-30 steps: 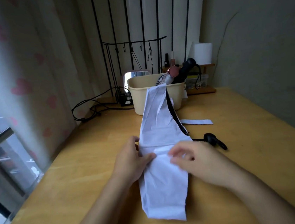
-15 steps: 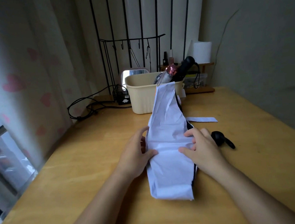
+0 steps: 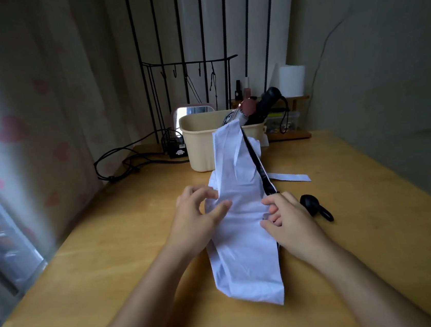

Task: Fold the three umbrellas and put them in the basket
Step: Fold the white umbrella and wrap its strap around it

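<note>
Left hand (image 3: 198,220), right hand (image 3: 289,220) grip white umbrella (image 3: 246,256) on table (image 3: 107,261).

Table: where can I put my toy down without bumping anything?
The table is bare left of the left hand, toward the window edge, and at the near right past the right hand. Crowded: white umbrella, black handle, white strap and basket in the middle; cables at back left.

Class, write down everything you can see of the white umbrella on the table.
The white umbrella is a long, creased bundle of thin fabric with a black edge along its right side. It lies lengthwise on the wooden table, its far end rising in front of the beige basket. The left hand and right hand grip its middle from either side.
</note>
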